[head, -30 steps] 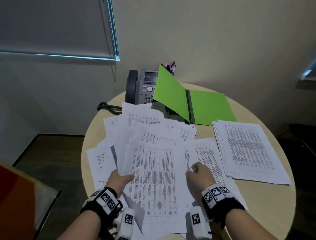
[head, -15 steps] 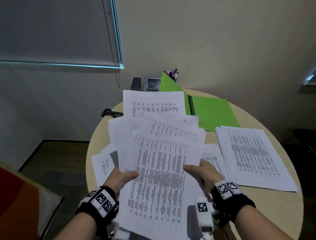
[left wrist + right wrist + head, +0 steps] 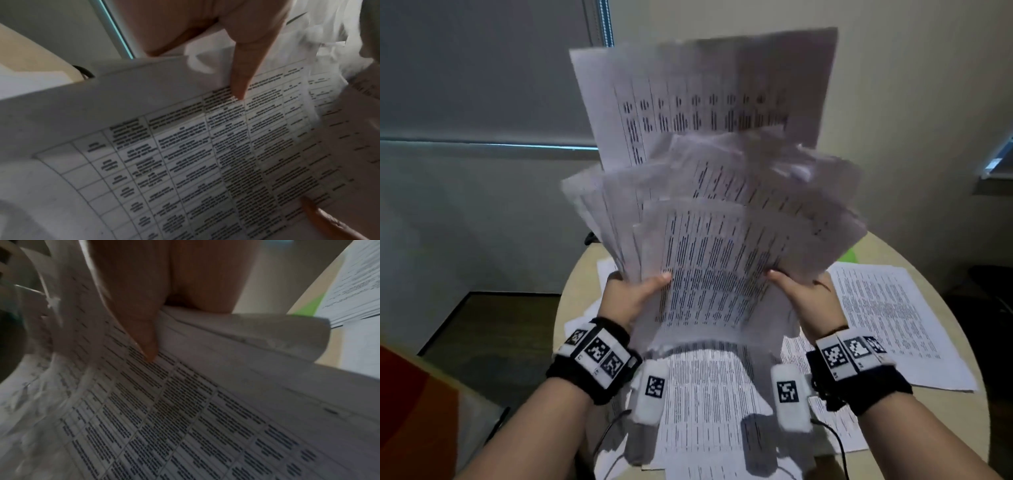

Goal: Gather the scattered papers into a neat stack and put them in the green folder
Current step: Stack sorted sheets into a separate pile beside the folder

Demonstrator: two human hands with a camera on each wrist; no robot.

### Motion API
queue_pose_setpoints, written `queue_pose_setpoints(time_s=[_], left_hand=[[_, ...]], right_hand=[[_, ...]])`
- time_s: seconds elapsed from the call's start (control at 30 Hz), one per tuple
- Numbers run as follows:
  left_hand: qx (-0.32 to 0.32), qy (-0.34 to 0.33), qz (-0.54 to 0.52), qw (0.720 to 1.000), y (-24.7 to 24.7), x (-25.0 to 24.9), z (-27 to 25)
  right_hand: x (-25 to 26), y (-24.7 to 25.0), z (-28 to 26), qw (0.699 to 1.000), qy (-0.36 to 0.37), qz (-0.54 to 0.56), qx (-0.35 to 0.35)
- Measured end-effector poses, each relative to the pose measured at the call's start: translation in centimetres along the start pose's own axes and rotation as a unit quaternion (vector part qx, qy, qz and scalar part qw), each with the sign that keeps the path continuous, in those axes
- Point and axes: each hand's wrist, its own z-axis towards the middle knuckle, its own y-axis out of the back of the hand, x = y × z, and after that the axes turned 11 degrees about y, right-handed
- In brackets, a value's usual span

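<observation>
Above the round table (image 3: 571,284), a big fan of printed papers (image 3: 722,205) stands up. Left hand (image 3: 633,298) pinches it at 8 o'clock, right hand (image 3: 804,294) at 4 o'clock. Tap the bottom edges flat. Green folder (image 3: 851,256) peeks at 3 o'clock. Print is too blurry to read.

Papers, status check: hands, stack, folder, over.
Left hand and right hand both grip the raised bundle of papers, uneven, fanned. Loose sheets remain on table. Green folder mostly hidden behind bundle.
</observation>
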Motion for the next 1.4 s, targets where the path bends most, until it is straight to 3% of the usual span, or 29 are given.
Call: queue_pose_setpoints(time_s=[0.13, 0.3, 0.4, 0.5, 0.63, 0.73, 0.83, 0.93, 1.03, 1.13, 1.3, 1.4], left_hand=[[0.007, -0.018, 0.023, 1.000, -0.5, -0.1, -0.2], [0.018, 0.022, 0.029, 0.999, -0.8, 1.8, -0.2], [-0.006, 0.026, 0.009, 1.000, -1.3, 2.6, 0.1], [0.003, -0.005, -0.042, 0.999, -1.4, 1.5, 0.1], [0.036, -0.024, -0.023, 0.999, 0.0, 1.0, 0.7], [0.030, 0.022, 0.011, 0.999, 0.6, 2.5, 1.1], [0.021, 0.029, -0.002, 0.999, -0.3, 3.3, 0.5], [-0.001, -0.005, -0.032, 0.999, -1.4, 2.6, 0.2], [0.005, -0.040, -0.028, 0.999, -1.5, 1.8, 0.5], [0.021, -0.031, -0.001, 0.999, -1.3, 2.0, 0.5], [0.037, -0.021, 0.016, 0.999, -1.7, 2.8, 0.5], [0.043, -0.031, 0.019, 0.998, -2.0, 2.6, 0.2]], right_hand=[[-0.1, 0.3, -0.1, 0.998, 0.019, 0.052, 0.005], [-3.1, 0.4, -1.8, 0.996, -0.063, 0.058, 0.013], [-4.1, -0.5, -2.3, 0.995, -0.089, 0.043, -0.020], [-3.1, -0.7, -1.6, 0.996, -0.045, 0.071, -0.042], [-2.1, 0.4, -0.9, 0.997, -0.013, 0.070, -0.008], [-2.9, 0.6, -1.7, 0.995, -0.077, 0.046, 0.036], [-3.3, -0.6, -2.5, 0.991, -0.120, 0.047, 0.022], [-2.5, -1.1, -1.8, 0.996, -0.065, 0.055, -0.011], [-1.1, -0.5, -1.0, 0.998, -0.027, 0.059, 0.001], [0.2, 0.3, -0.9, 0.998, -0.009, 0.052, -0.021], [3.5, 0.1, -0.2, 0.993, 0.084, 0.055, -0.062], [4.1, -0.4, 0.8, 0.991, 0.094, 0.016, -0.089]])
